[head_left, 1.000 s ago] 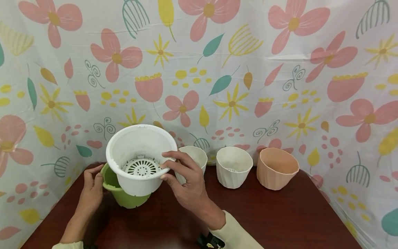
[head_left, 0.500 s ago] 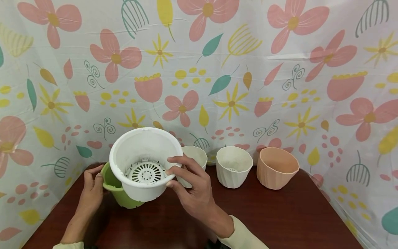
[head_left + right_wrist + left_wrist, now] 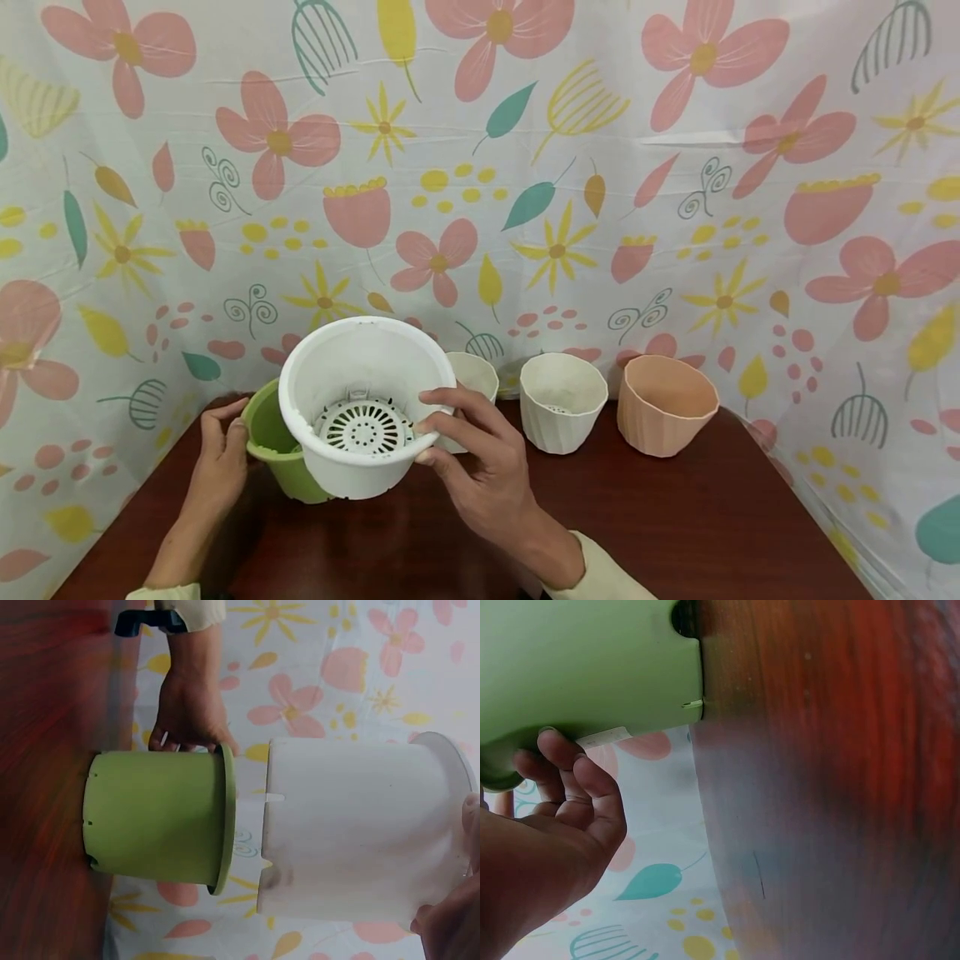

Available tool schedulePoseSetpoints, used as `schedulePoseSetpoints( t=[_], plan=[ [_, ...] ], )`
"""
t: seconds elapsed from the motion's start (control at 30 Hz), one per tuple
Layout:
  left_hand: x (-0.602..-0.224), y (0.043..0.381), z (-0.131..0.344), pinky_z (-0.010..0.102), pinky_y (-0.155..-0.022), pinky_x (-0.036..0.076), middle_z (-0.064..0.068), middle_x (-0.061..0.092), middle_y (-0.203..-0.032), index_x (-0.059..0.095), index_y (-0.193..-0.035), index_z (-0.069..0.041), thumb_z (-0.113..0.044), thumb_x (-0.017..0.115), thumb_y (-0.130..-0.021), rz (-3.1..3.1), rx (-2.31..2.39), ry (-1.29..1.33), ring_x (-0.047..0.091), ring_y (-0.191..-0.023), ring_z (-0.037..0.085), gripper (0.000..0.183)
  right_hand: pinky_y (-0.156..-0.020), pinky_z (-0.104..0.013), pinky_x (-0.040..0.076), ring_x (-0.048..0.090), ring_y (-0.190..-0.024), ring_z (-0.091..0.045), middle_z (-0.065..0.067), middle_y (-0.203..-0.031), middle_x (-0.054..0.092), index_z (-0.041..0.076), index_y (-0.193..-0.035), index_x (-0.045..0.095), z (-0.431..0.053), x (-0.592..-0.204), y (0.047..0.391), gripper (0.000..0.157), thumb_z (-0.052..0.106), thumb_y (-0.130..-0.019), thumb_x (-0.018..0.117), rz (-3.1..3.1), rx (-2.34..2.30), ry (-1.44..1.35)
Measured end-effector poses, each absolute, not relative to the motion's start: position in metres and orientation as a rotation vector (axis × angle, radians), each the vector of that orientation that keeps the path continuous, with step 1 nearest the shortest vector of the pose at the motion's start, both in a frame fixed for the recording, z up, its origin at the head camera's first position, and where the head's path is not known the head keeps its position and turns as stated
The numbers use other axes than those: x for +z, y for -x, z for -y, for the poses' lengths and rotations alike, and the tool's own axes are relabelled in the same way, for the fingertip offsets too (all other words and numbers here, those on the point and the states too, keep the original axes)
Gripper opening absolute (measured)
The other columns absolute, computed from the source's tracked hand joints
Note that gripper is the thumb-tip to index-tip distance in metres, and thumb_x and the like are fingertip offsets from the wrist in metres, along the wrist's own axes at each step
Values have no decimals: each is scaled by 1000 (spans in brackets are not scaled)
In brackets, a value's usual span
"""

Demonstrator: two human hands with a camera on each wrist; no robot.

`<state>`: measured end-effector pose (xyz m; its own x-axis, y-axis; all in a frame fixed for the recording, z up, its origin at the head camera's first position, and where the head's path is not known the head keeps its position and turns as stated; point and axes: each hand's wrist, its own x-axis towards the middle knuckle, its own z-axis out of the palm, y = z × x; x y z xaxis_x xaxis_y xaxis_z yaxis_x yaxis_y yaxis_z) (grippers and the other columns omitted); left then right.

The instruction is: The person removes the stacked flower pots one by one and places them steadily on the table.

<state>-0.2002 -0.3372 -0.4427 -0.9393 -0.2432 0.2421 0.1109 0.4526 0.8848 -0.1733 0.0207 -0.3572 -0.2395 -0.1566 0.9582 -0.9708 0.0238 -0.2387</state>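
With thumb and fingers at its rim, my right hand [image 3: 487, 479] holds up a white flower pot [image 3: 352, 477]. Its mouth tips toward me and shows a slotted round bottom. Behind and left of it, a green flower pot [image 3: 281, 475] stands on the table, partly hidden. My left hand [image 3: 219, 467] grips the green pot's rim at the left. In the left wrist view, curled fingers of the left hand [image 3: 570, 810] lie against the green pot [image 3: 592, 660]. The right wrist view shows a gap between the white pot [image 3: 352, 832] and the green pot's rim.
A cream pot [image 3: 474, 375], a white ribbed pot [image 3: 562, 421] and a peach ribbed pot [image 3: 663, 417] stand in a row at the back of the dark wooden table [image 3: 675, 533]. A floral cloth [image 3: 555, 167] hangs behind them.
My right hand has carried the white pot right and slightly down, toward me. More of the green pot's mouth shows. The left hand and green pot have stayed in place.
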Motion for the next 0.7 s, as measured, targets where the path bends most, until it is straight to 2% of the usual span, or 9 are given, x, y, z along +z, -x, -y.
schedulePoseSetpoints(
  t=[0.27, 0.37, 0.5, 0.7],
  plan=[
    [-445, 200, 338, 27, -71, 56, 19, 46, -141, 22, -157, -8, -35, 25, -116, 2380, -1472, -111, 59, -88, 2, 49, -112, -52, 49, 68, -116, -34, -24, -123, 65, 2, -106, 73, -29, -361, 167, 22, 24, -101, 70, 1489, 1325, -1235],
    [-446, 199, 340, 27, -71, 56, 22, 47, -140, 21, -157, -8, -34, 24, -116, 2394, -1468, -110, 58, -88, 0, 49, -112, -53, 47, 67, -116, -36, -25, -122, 64, 2, -108, 73, -33, -363, 165, 21, 21, -100, 72, 1469, 1333, -1262],
    [-446, 200, 342, 26, -71, 55, 22, 47, -141, 20, -158, -8, -33, 22, -116, 2408, -1462, -112, 58, -88, 0, 49, -116, -60, 40, 67, -110, -33, -25, -122, 64, 2, -110, 73, -37, -364, 165, 20, 19, -100, 72, 1453, 1330, -1295],
    [-444, 200, 341, 26, -72, 55, 23, 46, -144, 21, -158, -9, -36, 22, -116, 2409, -1473, -112, 57, -89, 0, 50, -113, -49, 48, 67, -111, -33, -25, -123, 64, 2, -112, 74, -47, -369, 163, 21, 19, -100, 73, 1462, 1293, -1304]
  ],
)
